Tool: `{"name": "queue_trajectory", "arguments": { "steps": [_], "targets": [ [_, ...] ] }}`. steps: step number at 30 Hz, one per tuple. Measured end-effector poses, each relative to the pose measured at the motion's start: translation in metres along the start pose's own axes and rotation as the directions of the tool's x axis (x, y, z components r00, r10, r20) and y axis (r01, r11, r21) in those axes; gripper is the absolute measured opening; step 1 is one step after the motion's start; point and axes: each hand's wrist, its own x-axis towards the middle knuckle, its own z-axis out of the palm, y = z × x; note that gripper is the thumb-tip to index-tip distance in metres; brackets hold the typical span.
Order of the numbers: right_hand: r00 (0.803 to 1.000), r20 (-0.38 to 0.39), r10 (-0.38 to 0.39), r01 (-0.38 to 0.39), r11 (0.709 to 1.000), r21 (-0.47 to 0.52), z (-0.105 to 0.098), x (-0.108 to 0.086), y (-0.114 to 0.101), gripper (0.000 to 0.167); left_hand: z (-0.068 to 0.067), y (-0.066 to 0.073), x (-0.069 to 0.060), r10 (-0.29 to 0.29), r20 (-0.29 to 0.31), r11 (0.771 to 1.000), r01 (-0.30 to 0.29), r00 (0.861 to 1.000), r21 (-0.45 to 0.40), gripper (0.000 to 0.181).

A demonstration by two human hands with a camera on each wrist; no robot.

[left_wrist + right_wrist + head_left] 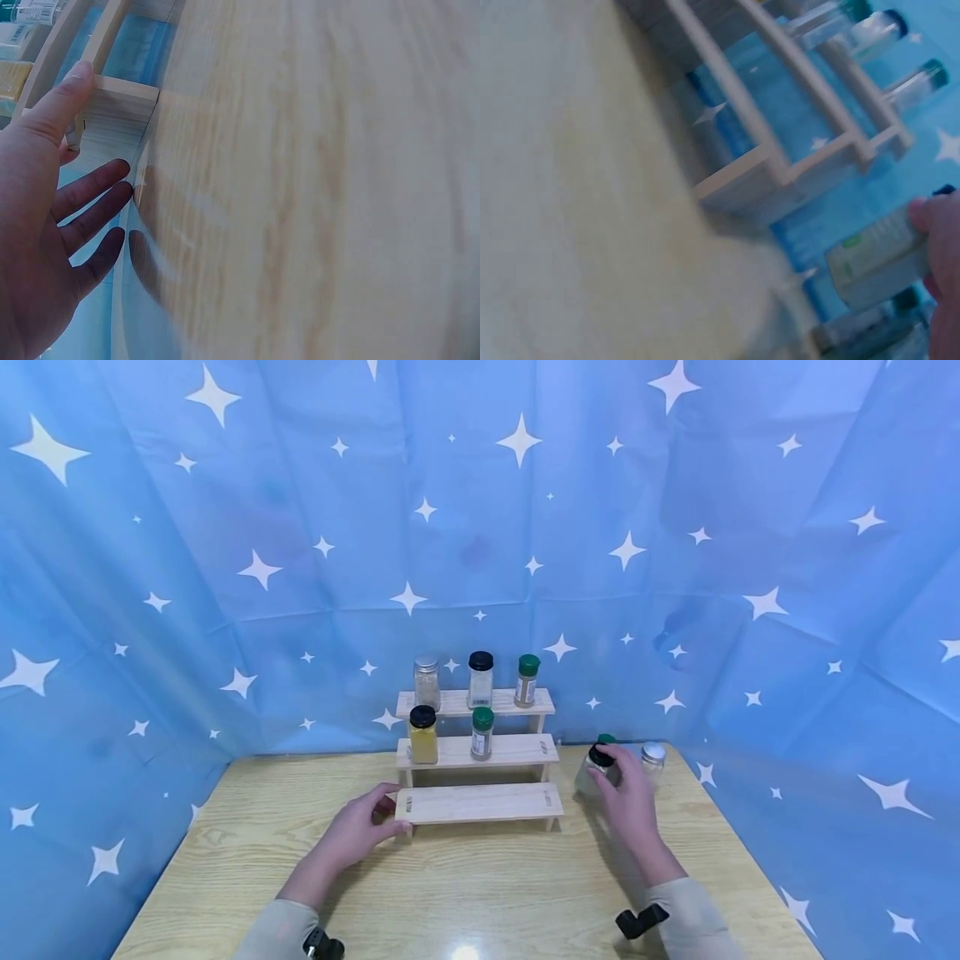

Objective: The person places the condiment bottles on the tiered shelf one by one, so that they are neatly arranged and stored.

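A three-tier wooden spice rack [477, 805] stands at the back of the table. My left hand [360, 827] holds the left end of its lowest tier between thumb and index finger; in the left wrist view the other fingers [94, 187] are spread off the wood. My right hand [630, 793] pinches a clear spice jar [881, 259] by its black lid [601, 755], right of the rack. The right wrist view shows this jar tilted, with a pale label. Behind that hand are a green-capped jar [607, 739], mostly hidden, and a silver-lidded jar [653, 755].
On the top tier stand a silver-lidded jar [427, 685], a black-lidded jar [481, 681] and a green-capped jar [527, 682]. The middle tier bears a yellow-filled jar [423, 745] and a green-capped jar [482, 739]. A blue star-patterned curtain [480, 552] hangs close behind the table [480, 885].
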Motion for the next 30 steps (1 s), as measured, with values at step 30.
{"name": "queue_trajectory", "arguments": {
  "steps": [30],
  "targets": [
    [0.929,0.316,-0.192,0.091,0.947,0.309,0.004,0.073,-0.065,0.043,-0.001,-0.002,0.0,-0.001,0.01,1.0,0.001,1.0,0.005,0.07]
  ]
}}
